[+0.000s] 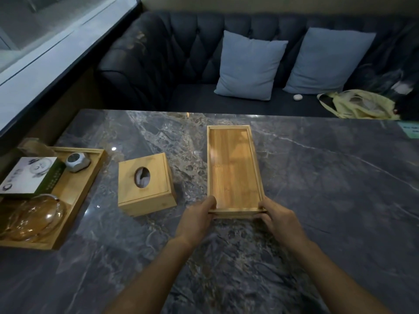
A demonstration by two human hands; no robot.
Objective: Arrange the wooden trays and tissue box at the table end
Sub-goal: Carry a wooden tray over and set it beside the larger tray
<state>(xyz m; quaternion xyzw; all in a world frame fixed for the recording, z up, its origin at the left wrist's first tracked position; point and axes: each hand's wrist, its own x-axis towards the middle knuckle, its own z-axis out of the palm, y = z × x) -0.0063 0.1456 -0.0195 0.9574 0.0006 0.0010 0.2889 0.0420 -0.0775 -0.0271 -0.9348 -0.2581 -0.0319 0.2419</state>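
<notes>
A long empty wooden tray (233,166) lies lengthwise in the middle of the grey marble table (328,189). My left hand (197,216) grips its near left corner and my right hand (280,219) grips its near right corner. To the left stands a square wooden tissue box (145,184) with an oval opening and white tissue inside. At the table's left end sits a second wooden tray (74,189), which holds a white and green box (29,175), a grey hexagonal object (77,162) and a clear glass dish (34,216).
Behind the table runs a dark tufted sofa (181,53) with two light blue cushions (249,64), a yellow bag (356,105) and a small white object (297,97). A window ledge (45,71) borders the left side. A green card (410,130) lies at the table's far right.
</notes>
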